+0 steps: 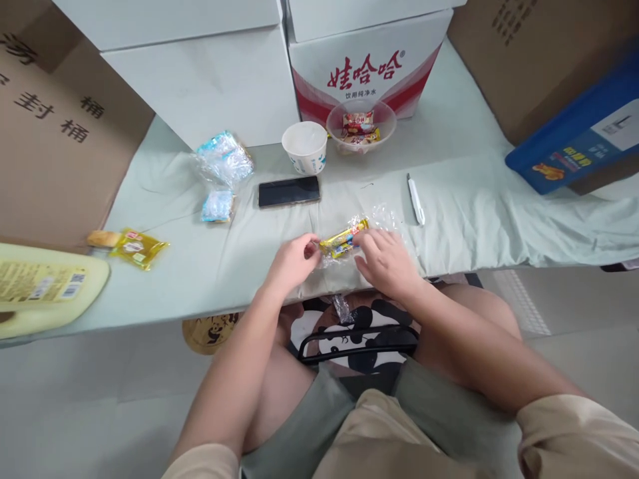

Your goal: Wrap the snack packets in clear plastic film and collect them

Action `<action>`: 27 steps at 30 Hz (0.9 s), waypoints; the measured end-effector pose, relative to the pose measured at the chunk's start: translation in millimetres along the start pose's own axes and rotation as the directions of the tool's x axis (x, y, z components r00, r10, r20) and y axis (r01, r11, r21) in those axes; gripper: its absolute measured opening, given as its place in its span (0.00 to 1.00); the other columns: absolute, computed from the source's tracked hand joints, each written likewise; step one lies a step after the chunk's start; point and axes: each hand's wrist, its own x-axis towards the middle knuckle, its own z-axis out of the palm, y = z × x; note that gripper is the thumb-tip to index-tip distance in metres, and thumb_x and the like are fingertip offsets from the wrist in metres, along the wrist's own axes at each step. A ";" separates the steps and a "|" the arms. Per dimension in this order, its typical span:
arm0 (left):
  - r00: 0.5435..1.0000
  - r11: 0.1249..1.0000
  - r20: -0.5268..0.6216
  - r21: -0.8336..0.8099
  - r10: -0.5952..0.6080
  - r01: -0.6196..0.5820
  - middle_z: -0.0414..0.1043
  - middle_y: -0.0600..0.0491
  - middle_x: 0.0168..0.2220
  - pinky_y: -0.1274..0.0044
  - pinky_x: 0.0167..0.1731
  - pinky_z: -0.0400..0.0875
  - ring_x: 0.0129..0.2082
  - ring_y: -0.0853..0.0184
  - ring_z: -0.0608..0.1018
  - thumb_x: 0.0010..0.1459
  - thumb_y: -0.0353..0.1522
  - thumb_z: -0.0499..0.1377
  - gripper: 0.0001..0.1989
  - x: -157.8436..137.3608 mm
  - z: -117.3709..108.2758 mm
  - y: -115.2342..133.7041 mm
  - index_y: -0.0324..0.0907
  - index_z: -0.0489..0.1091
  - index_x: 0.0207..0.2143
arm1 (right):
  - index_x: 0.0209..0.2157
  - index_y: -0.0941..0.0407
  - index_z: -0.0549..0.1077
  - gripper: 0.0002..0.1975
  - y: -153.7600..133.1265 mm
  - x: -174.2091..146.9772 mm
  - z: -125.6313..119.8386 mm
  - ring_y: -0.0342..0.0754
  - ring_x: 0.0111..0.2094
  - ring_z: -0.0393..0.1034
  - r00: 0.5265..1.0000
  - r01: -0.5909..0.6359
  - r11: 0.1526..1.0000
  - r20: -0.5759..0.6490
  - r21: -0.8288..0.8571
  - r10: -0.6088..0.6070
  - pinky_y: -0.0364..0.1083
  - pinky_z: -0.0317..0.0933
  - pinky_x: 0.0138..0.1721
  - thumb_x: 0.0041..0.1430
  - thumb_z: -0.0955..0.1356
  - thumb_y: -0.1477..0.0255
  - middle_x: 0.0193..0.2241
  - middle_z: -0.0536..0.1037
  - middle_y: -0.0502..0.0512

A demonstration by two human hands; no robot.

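Two yellow-wrapped snack sticks (344,238), with blue and red print, lie in a crinkled clear plastic bag (384,216) near the table's front edge. At the bag's left end, my left hand (295,261) is closed, thumb and forefinger pinching the film by the sticks' tips. My right hand (388,261) comes over the right end of the sticks, bent fingers touching them. Its thumb stands apart from the fingers, which partly cover the wrappers.
Behind lie a black phone (288,191), a paper cup (305,148) and a clear bowl (384,133) with wrapped snacks. A white cutter (415,199) is right; blue-white packets (218,205) and a yellow snack packet (140,247) are left. Boxes (364,73) line the back.
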 end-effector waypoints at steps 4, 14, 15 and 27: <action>0.999 0.985 -0.034 -0.172 0.017 -0.023 0.78 0.53 0.30 0.75 0.33 0.68 0.29 0.67 0.76 0.59 0.38 0.58 0.11 7.6 0.7 -6.7 0.41 0.76 0.36 | 0.59 0.58 0.72 0.20 -5.1 -7.0 3.6 0.56 0.50 0.72 0.961 0.251 0.942 0.061 0.223 -0.271 0.55 0.65 0.53 0.70 0.62 0.69 0.50 0.80 0.61; 0.978 0.917 -0.165 -0.397 -0.126 0.051 0.71 0.55 0.25 0.78 0.25 0.60 0.23 0.72 0.67 0.54 0.36 0.61 0.08 29.8 -8.5 -10.5 0.40 0.76 0.31 | 0.36 0.55 0.82 0.09 -1.5 -9.6 6.8 0.59 0.61 0.69 0.861 0.398 0.856 0.187 0.330 -0.473 0.60 0.60 0.61 0.63 0.68 0.77 0.52 0.82 0.55; 0.971 0.892 -0.170 -0.446 -0.171 0.079 0.72 0.55 0.26 0.79 0.24 0.59 0.23 0.72 0.67 0.55 0.36 0.61 0.09 31.9 -9.5 -9.7 0.40 0.76 0.33 | 0.38 0.54 0.82 0.10 -1.0 -9.4 3.5 0.58 0.59 0.71 0.847 0.399 0.835 0.196 0.379 -0.494 0.60 0.61 0.61 0.63 0.66 0.77 0.49 0.83 0.53; 0.990 0.886 0.130 -0.449 -0.063 0.116 0.71 0.41 0.59 0.71 0.39 0.78 0.35 0.70 0.79 0.47 0.28 0.70 0.58 4.8 -14.6 -5.3 0.57 0.44 0.74 | 0.64 0.58 0.67 0.31 6.3 25.2 14.6 0.63 0.59 0.68 0.974 -0.069 0.988 0.225 0.136 0.037 0.60 0.62 0.60 0.59 0.67 0.70 0.58 0.76 0.66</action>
